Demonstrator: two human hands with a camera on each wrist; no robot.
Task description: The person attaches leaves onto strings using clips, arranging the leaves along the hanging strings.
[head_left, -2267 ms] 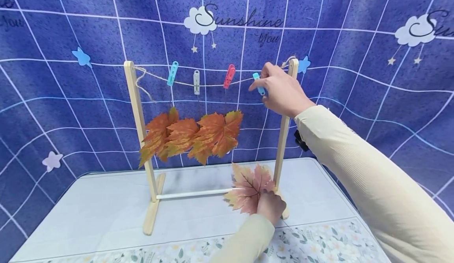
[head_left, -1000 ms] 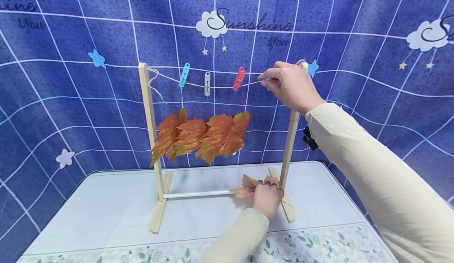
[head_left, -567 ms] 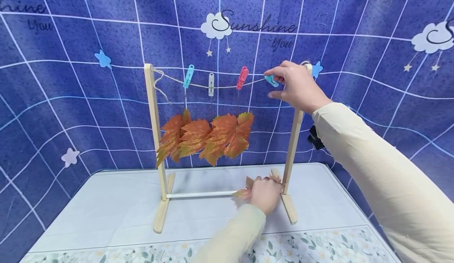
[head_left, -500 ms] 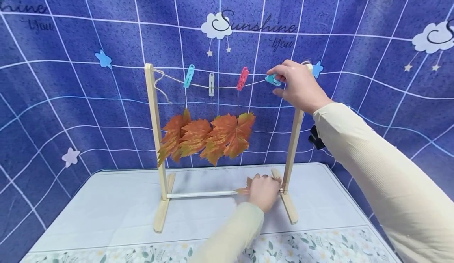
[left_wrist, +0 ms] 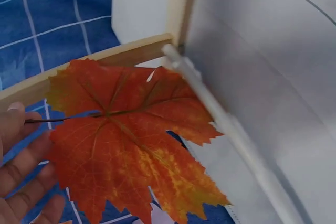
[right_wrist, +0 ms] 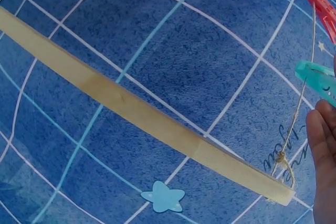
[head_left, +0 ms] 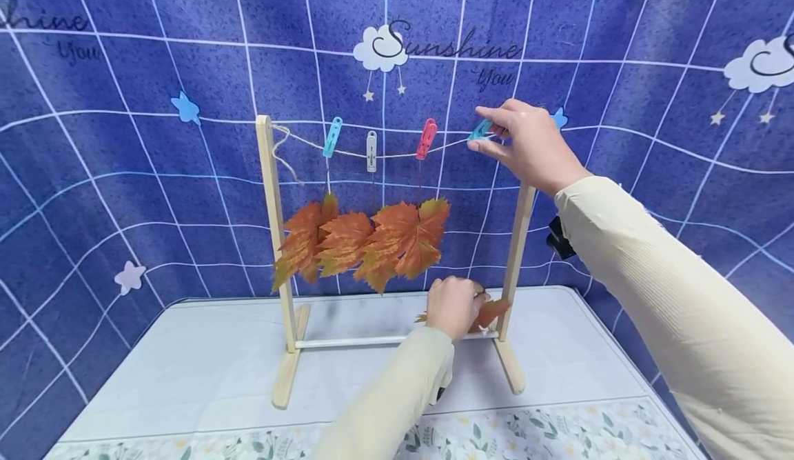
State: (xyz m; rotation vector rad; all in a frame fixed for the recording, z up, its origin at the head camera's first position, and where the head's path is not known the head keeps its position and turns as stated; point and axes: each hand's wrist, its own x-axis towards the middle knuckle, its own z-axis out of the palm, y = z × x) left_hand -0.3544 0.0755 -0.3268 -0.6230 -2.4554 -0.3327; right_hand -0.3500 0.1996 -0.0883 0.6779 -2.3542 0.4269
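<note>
My left hand [head_left: 454, 307] pinches the thin stem of an artificial maple leaf [left_wrist: 136, 129], low by the rack's right post. In the left wrist view the leaf's red-orange face shows, stem between thumb and forefinger, the other fingers spread. My right hand [head_left: 536, 144] pinches a turquoise clothespin [head_left: 480, 131] at the right end of the twine [head_left: 455, 145]. In the right wrist view this clothespin [right_wrist: 317, 80] overlaps the twine. Left of it, a red clothespin [head_left: 426, 138], a grey one [head_left: 371, 152] and another turquoise one [head_left: 332, 137] each hold a stem with an orange leaf [head_left: 406, 232] below.
The wooden rack has a left post [head_left: 277, 225], a right post [head_left: 520, 253] and a white crossbar [head_left: 350, 342] low down. It stands on a white table [head_left: 205, 370] with a floral cloth strip [head_left: 533, 429] in front. A blue patterned curtain [head_left: 155, 191] hangs behind.
My left hand has lifted a little and turned the leaf from its pale pinkish face to its orange one. My right hand has shifted its grip and tilted the clothespin. The head view has moved slightly.
</note>
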